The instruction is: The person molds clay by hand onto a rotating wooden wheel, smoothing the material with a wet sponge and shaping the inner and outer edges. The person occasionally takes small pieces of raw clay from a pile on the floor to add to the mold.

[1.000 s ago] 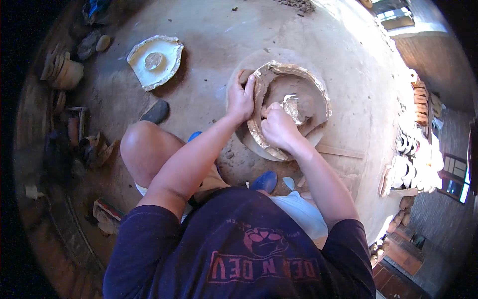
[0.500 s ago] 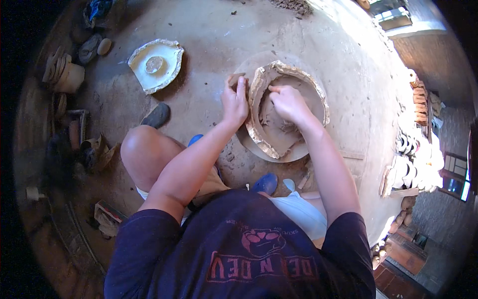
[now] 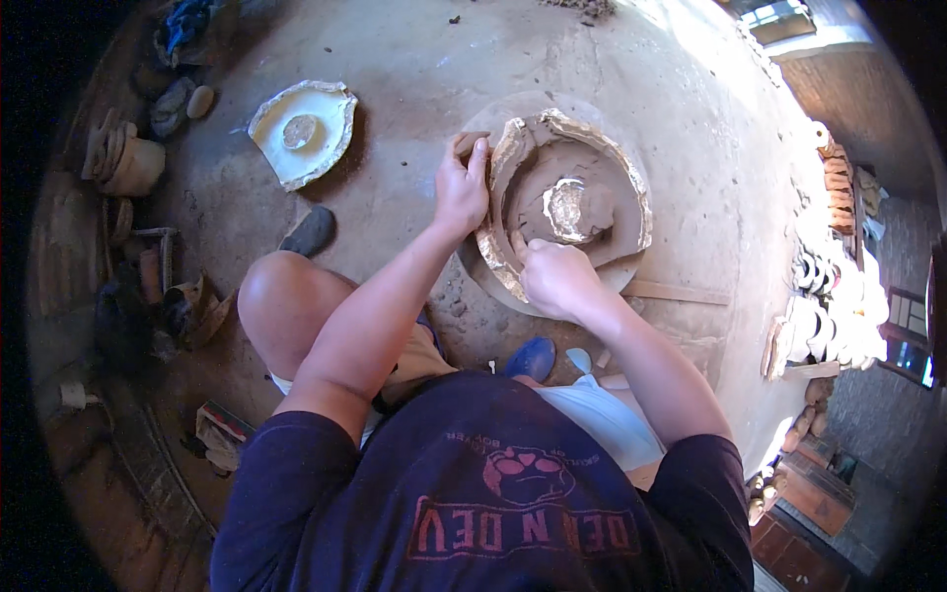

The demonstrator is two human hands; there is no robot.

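A thick bowl-shaped mold (image 3: 643, 187) with a rough, pale rim lies on a round board (image 3: 483, 281). Brown clay (image 3: 538, 183) lines its inside, around a whitish knob (image 3: 566, 209) in the middle. My left hand (image 3: 462, 192) is beside the mold's left wall, its thumb up and its fingers closed on a brown lump of clay (image 3: 472, 141). Inside the near-left part of the mold, my right hand (image 3: 558, 281) presses its index finger to the clay wall. Its other fingers are curled under, and whatever they may hold is hidden.
To the left lies a broken-edged white mold piece (image 3: 330, 118) with a round central knob. A dark stone (image 3: 311, 230) sits by my left knee. Right of the board is a flat wooden strip (image 3: 681, 293). Stacked pottery pieces (image 3: 809, 326) line the far right.
My right hand has moved toward me along the inner left wall, uncovering the whitish knob. The mold has turned slightly on its board. My left hand stays at the outer wall.
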